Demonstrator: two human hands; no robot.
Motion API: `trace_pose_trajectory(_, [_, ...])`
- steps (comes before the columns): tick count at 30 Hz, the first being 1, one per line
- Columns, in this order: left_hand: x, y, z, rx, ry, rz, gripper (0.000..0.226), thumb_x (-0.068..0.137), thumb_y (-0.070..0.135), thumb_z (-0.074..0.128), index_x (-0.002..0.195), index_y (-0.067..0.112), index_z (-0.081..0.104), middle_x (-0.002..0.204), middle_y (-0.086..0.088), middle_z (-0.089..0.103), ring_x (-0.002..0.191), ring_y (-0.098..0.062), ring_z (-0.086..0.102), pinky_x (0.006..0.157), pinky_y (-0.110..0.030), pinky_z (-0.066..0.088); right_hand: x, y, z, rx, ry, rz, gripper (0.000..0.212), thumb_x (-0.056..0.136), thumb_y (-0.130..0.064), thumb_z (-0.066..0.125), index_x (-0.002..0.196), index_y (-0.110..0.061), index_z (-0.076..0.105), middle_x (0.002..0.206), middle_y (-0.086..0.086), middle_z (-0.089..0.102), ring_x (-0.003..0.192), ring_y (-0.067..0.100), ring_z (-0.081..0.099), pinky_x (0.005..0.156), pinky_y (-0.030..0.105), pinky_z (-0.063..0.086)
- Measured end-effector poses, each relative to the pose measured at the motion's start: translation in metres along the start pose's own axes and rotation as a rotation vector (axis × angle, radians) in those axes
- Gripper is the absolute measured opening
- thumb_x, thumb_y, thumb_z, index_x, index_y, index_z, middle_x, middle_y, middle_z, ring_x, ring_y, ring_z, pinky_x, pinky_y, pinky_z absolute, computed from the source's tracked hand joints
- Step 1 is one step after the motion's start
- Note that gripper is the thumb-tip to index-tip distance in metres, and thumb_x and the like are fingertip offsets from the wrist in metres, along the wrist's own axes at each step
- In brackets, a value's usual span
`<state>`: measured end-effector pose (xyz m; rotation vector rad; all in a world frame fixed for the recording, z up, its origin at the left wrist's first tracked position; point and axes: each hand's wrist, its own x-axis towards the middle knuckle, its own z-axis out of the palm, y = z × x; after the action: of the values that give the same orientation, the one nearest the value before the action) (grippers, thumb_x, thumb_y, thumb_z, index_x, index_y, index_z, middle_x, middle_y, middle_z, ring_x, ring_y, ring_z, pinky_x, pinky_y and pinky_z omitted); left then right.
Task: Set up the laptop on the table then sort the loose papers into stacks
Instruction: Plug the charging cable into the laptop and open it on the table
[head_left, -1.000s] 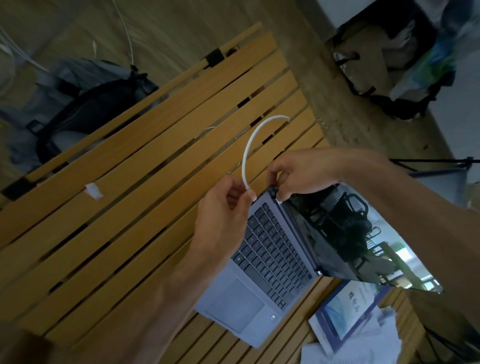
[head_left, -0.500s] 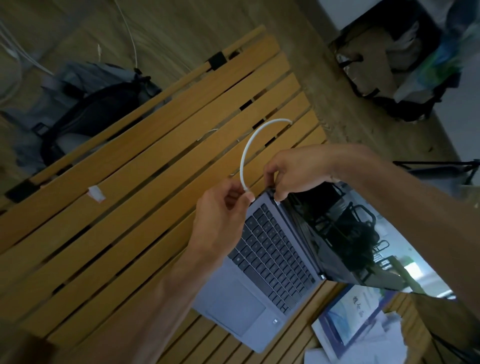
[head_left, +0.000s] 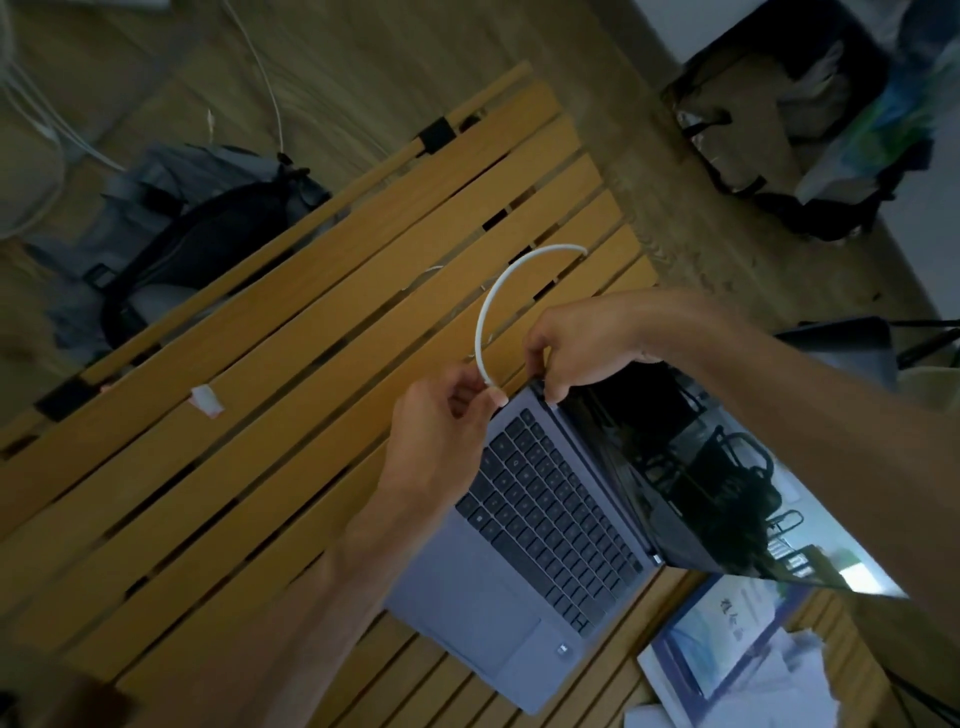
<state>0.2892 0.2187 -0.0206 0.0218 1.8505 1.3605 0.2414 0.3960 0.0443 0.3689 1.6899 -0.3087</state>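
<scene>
The open laptop (head_left: 545, 525) lies on the slatted table (head_left: 260, 415). The left hand (head_left: 441, 441) pinches the white cable (head_left: 498, 301) end just beside the laptop's corner at twelve o'clock, which the right hand (head_left: 576, 348) pinches; the cable arcs toward one o'clock.

White cable (head_left: 491, 306), grey-blue laptop (head_left: 498, 597) w/ black keys, yellow-slat table (head_left: 260, 415).

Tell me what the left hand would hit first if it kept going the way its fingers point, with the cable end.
Probably the laptop: the left hand pinches the white cable with its fingertips right at the laptop's rear left corner, near the right hand holding the screen edge. Depth is uncertain.
</scene>
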Motion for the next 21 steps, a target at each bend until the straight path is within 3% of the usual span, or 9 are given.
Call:
trace_pose_trajectory(4, [-0.018,-0.011,-0.005,0.270,0.020,0.008,0.020,0.096,0.013,0.058,0.080,0.022,0.065,0.072,0.010,0.064,0.063,-0.006,0.061,0.050,-0.016,0.048,0.012,-0.007,-0.002,-0.147,-0.004,0.018,0.026,0.090,-0.024,0.069,0.115,-0.019,0.065,0.112,0.000,0.060,0.108,0.024,0.056,0.094,0.041,0.050])
trace_pose_trajectory(8, [-0.019,-0.017,-0.013,0.545,0.015,0.159,0.024,0.096,0.004,0.050,0.084,0.016,0.068,0.077,0.005,0.060,0.065,-0.010,0.057,0.055,-0.029,0.052,0.024,-0.018,0.000,-0.305,0.004,0.043,0.039,0.090,-0.027,0.070,0.126,-0.014,0.060,0.123,0.007,0.059,0.112,0.029,0.057,0.096,0.044,0.051])
trace_pose_trajectory(10, [-0.017,-0.014,-0.016,0.618,-0.026,0.233,0.025,0.096,0.003,0.048,0.089,0.013,0.070,0.082,0.004,0.059,0.067,-0.009,0.055,0.055,-0.025,0.049,0.017,-0.022,0.005,-0.329,0.042,0.039,0.026,0.092,-0.020,0.067,0.117,-0.011,0.061,0.110,0.005,0.059,0.098,0.024,0.059,0.081,0.034,0.052])
trace_pose_trajectory(12, [-0.018,-0.014,-0.018,0.627,-0.085,0.239,0.026,0.096,0.003,0.045,0.090,0.014,0.068,0.084,0.003,0.058,0.069,-0.011,0.054,0.052,-0.021,0.041,0.003,-0.026,0.017,-0.331,0.238,-0.006,0.005,0.094,-0.006,0.057,0.091,-0.009,0.059,0.085,0.003,0.054,0.071,0.017,0.052,0.059,0.028,0.044])
trace_pose_trajectory(14, [-0.023,-0.022,-0.023,0.659,-0.154,0.237,0.023,0.097,0.005,0.043,0.086,0.014,0.061,0.084,0.003,0.052,0.068,-0.012,0.049,0.052,-0.014,0.030,-0.016,-0.027,0.046,-0.197,0.541,-0.116,0.017,0.090,0.001,0.052,0.078,-0.012,0.051,0.077,0.003,0.053,0.064,0.019,0.051,0.052,0.032,0.044])
trace_pose_trajectory(16, [-0.031,-0.033,-0.031,0.711,-0.214,0.276,0.018,0.097,0.009,0.048,0.109,0.013,0.061,0.097,0.003,0.052,0.078,-0.010,0.050,0.061,-0.013,0.035,-0.031,-0.024,0.097,0.126,0.808,-0.175,0.012,0.092,-0.004,0.051,0.094,-0.015,0.056,0.090,0.003,0.059,0.077,0.021,0.057,0.062,0.040,0.052])
trace_pose_trajectory(19, [-0.047,-0.046,-0.047,0.815,-0.276,0.352,0.045,0.094,0.019,0.055,0.138,0.016,0.044,0.120,0.001,0.049,0.107,-0.015,0.051,0.090,-0.026,0.046,-0.042,-0.008,0.197,0.595,0.935,0.030,0.031,0.096,-0.005,0.048,0.121,-0.018,0.061,0.115,0.001,0.061,0.104,0.019,0.057,0.086,0.037,0.051])
trace_pose_trajectory(21, [-0.059,-0.052,-0.057,1.028,-0.308,0.440,0.066,0.088,0.039,0.063,0.144,0.016,0.035,0.128,0.000,0.043,0.118,-0.018,0.044,0.102,-0.033,0.040,-0.039,0.011,0.268,0.835,0.990,0.226,0.035,0.096,-0.003,0.049,0.123,-0.021,0.061,0.117,0.004,0.061,0.106,0.021,0.060,0.084,0.032,0.051])
